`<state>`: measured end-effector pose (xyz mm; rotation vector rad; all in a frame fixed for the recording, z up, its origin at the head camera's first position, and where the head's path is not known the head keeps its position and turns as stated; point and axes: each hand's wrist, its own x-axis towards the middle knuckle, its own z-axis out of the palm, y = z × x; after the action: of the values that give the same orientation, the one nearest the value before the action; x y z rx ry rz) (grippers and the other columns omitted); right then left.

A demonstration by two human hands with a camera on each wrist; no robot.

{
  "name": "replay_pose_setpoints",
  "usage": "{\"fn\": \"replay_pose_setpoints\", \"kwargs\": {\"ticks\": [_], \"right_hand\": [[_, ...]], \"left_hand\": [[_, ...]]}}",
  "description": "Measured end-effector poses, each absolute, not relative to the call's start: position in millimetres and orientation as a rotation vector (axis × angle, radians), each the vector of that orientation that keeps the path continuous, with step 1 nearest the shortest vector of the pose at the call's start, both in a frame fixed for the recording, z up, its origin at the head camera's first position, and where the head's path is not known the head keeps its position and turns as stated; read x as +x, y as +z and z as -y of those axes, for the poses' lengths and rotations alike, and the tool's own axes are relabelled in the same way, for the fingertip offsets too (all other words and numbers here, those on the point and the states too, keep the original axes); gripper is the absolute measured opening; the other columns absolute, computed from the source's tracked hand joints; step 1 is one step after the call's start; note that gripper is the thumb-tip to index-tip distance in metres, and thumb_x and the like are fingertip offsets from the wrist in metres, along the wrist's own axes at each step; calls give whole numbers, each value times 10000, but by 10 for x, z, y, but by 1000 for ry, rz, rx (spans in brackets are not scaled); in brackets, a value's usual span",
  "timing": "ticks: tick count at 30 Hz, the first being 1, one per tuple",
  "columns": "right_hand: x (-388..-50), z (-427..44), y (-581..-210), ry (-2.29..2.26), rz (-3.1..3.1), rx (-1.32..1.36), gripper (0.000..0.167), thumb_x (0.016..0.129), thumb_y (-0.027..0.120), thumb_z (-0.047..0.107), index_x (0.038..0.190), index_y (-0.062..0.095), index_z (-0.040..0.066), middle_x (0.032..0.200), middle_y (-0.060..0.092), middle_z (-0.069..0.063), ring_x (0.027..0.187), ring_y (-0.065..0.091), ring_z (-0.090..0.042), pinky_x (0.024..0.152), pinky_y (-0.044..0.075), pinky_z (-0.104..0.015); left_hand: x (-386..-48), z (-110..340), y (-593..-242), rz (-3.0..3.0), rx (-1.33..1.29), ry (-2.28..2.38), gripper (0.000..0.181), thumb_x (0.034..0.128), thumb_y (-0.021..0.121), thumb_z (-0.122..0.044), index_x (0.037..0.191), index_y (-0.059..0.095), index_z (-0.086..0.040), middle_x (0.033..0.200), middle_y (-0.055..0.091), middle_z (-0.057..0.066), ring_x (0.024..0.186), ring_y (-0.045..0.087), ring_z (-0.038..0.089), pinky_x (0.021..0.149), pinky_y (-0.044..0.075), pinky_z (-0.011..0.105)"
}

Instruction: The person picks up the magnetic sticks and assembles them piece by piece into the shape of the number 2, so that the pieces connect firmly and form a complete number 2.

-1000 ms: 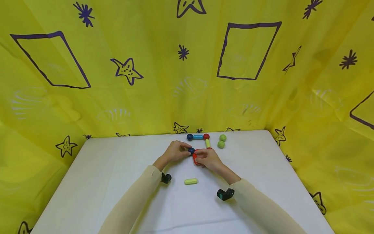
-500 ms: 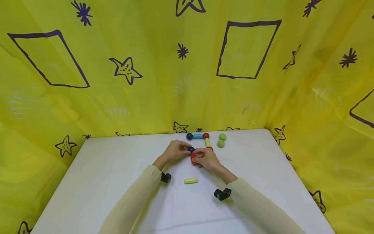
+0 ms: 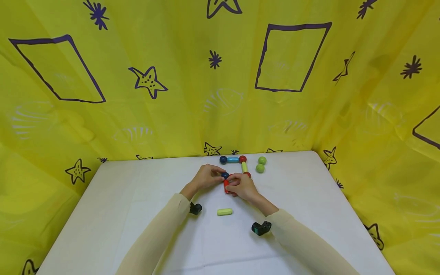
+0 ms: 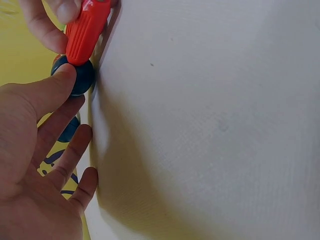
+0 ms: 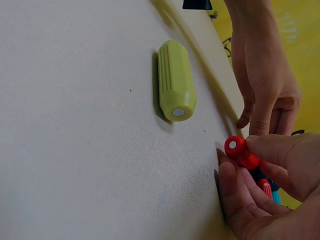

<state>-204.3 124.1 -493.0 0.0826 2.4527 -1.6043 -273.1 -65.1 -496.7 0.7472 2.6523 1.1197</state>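
My left hand [image 3: 207, 177] pinches a dark blue ball [image 4: 84, 79] between thumb and finger, its other fingers spread loosely. A red ribbed magnetic rod [image 4: 87, 32] stands with one end against this ball, and my right hand [image 3: 242, 187] pinches it. The rod's free end shows a pale round disc in the right wrist view. Behind it a second red rod [image 5: 265, 188] is visible, partly covered by my right hand. A red ball [image 3: 247, 174], half hidden there, joins a yellow-green rod [image 3: 244, 167], another red ball [image 3: 243, 159], a light blue rod [image 3: 233, 160] and another dark blue ball [image 3: 223, 159].
A loose yellow-green rod [image 3: 225, 212] lies nearer than the hands on the white tabletop [image 3: 137, 229]. Two green balls [image 3: 261, 164] sit right of the chain. A yellow patterned curtain [image 3: 185, 114] borders the table's back and sides.
The red rod has swung slightly left under the dark blue ball, and my right hand has shifted a little left with it. My left hand stays nearly still on the ball.
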Motion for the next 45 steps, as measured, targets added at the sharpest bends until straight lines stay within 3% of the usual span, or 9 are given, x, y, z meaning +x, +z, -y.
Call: {"fn": "replay_pose_setpoints", "kwargs": {"ticks": [17, 27, 32, 39, 45], "right_hand": [[-2053, -1569, -4753, -1420, -2444, -231, 336, 941, 742, 73, 1271, 679, 63, 986, 725, -61, 792, 692, -222, 689, 588, -334], [-2021, -1821, -4742, -1297, -2584, -427, 310, 941, 742, 79, 1245, 689, 53, 1042, 706, -62, 921, 658, -215, 736, 582, -327], [-2065, -2010, -4718, -1222, -2735, -474, 277, 935, 748, 80, 1210, 711, 80, 1083, 726, -80, 874, 654, -208, 753, 559, -329], [-2223, -2290, -4647, -1183, -2924, -547, 266, 932, 724, 25, 1196, 698, 5, 1067, 738, -164, 843, 693, -262, 763, 579, -402], [-2360, -2475, -4609, -1199, -2993, -528, 264, 934, 722, 18, 1196, 694, 0, 1086, 728, -188, 847, 693, -296, 723, 570, -414]], "left_hand": [[-2722, 657, -4973, -2640, 712, 1101, 268, 931, 782, -190, 1190, 781, -121, 1078, 753, 19, 969, 630, 183, 929, 512, 385], [-2718, 669, -4992, -2643, 719, 1098, 278, 934, 780, -200, 1200, 778, -123, 1066, 751, 14, 954, 614, 179, 925, 502, 377], [-2715, 653, -4974, -2632, 713, 1111, 282, 937, 776, -190, 1211, 774, -125, 1092, 746, 17, 977, 607, 187, 935, 502, 377], [-2715, 646, -4960, -2632, 715, 1108, 288, 940, 772, -188, 1221, 769, -123, 1094, 743, 25, 987, 601, 196, 939, 499, 380], [-2711, 647, -4971, -2627, 708, 1126, 282, 938, 773, -179, 1214, 772, -119, 1093, 744, 30, 993, 600, 206, 942, 497, 387]]}}
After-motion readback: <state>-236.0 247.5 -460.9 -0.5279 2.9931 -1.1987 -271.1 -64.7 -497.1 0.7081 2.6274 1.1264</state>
